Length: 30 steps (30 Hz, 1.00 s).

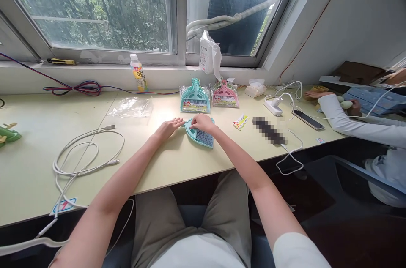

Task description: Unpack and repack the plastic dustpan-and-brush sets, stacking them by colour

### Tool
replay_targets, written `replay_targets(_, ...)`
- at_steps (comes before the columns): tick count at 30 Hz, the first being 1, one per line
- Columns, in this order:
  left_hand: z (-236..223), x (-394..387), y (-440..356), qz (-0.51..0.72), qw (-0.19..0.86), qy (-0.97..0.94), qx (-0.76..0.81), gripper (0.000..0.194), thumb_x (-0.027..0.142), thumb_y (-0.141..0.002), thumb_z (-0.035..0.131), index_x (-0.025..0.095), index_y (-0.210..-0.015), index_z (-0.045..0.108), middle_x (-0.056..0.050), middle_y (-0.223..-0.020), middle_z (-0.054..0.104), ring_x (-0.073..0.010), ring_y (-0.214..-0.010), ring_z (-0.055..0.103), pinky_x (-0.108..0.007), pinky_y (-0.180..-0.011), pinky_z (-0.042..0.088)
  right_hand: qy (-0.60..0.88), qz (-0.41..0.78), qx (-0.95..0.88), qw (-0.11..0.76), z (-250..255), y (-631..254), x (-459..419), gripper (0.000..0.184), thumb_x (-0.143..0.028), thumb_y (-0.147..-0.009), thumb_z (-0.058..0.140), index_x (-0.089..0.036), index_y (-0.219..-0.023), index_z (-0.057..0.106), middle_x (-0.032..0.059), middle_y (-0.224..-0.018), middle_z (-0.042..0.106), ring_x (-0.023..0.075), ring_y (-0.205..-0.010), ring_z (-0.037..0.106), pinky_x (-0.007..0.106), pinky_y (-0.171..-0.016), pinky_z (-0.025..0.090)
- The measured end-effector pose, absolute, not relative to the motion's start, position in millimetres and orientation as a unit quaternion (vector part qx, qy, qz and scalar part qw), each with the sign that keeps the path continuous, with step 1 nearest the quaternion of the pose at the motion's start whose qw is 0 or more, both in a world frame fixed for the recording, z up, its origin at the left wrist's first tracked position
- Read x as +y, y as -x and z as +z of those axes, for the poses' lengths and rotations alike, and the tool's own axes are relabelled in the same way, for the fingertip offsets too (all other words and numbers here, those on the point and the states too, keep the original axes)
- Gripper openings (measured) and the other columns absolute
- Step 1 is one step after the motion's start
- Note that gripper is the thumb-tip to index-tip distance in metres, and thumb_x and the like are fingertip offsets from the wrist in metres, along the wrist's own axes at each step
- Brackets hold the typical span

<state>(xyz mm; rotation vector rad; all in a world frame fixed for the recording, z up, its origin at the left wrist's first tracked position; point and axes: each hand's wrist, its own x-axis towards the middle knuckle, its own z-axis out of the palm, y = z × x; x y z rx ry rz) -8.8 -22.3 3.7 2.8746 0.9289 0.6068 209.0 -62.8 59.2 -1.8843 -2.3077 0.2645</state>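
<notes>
A small teal dustpan (pixel 187 124) lies on the table in front of me, its handle pointing left. A brush (pixel 204 138) with blue-grey bristles rests in its pan. My left hand (pixel 168 129) lies at the handle end, fingers stretched out and touching it. My right hand (pixel 203 122) reaches over the pan from the right, its fingers bent and closed on the brush's upper part; the exact grip is partly hidden. Just behind stand a wrapped teal dustpan set (pixel 195 95) and a wrapped pink dustpan set (pixel 224 95). A printed label card (pixel 241 122) lies to the right.
On the left are a coiled white cable (pixel 76 170) and a clear plastic bag (pixel 131 108). A drink bottle (pixel 138 74) stands by the window. Rightward lie a power strip (pixel 273 106), a phone (pixel 307 119) and a blurred dark object (pixel 269 130). A co-worker's sleeve (pixel 345 118) is at far right.
</notes>
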Motion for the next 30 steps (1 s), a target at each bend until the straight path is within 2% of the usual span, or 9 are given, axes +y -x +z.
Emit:
replay_targets(5,2.5,-20.2,8.3,0.207,0.034,-0.930,0.303,0.049,0.002,-0.088,0.039,0.021,-0.124,0.067,-0.006,-0.140,0.060,-0.0202,-0.132,0.055,-0.042,-0.116,0.040,0.629,0.080,-0.771,0.057,61.0,-208.6,-59.1,0.016,-0.035,-0.082,0.075,-0.023,-0.091,0.079,0.0043,-0.098,0.078,0.0197,-0.096,0.070,0.023,-0.070,0.045)
replay_targets(13,0.4,-19.0,6.1,0.221,0.063,-0.911,0.341,0.054,-0.004,-0.083,0.046,0.025,-0.122,0.069,-0.006,-0.136,0.062,-0.0246,-0.128,0.057,-0.045,-0.112,0.045,0.616,0.031,-0.788,0.001,65.7,-196.4,-61.8,0.017,-0.030,-0.086,0.071,-0.020,-0.096,0.079,0.0099,-0.103,0.077,0.0244,-0.099,0.071,0.025,-0.072,0.047)
replay_targets(21,4.3,-18.2,5.6,0.182,0.012,-0.928,0.324,0.055,-0.005,-0.083,0.042,0.021,-0.126,0.066,-0.010,-0.137,0.061,-0.0237,-0.128,0.059,-0.044,-0.112,0.045,0.611,-0.010,-0.791,-0.032,70.9,-185.9,-62.0,0.015,-0.023,-0.087,0.070,-0.015,-0.098,0.077,0.0163,-0.107,0.075,0.0279,-0.100,0.071,0.027,-0.072,0.049)
replay_targets(26,3.8,-20.9,5.1,0.181,0.022,-0.925,0.333,0.054,-0.003,-0.083,0.043,0.021,-0.126,0.066,-0.012,-0.137,0.061,-0.0253,-0.127,0.060,-0.042,-0.108,0.049,0.612,-0.026,-0.790,-0.039,65.2,-183.5,-59.9,0.018,-0.019,-0.087,0.068,-0.012,-0.102,0.075,0.0189,-0.105,0.075,0.0287,-0.101,0.071,0.027,-0.072,0.048)
replay_targets(30,0.8,-22.2,5.3,0.220,0.031,-0.916,0.334,0.053,0.001,-0.084,0.042,0.022,-0.127,0.065,-0.011,-0.138,0.062,-0.0239,-0.130,0.057,-0.046,-0.117,0.039,0.613,-0.015,-0.790,-0.009,57.2,-190.3,-60.3,0.020,-0.023,-0.090,0.063,-0.015,-0.103,0.075,0.0160,-0.108,0.075,0.0270,-0.104,0.069,0.027,-0.077,0.048)
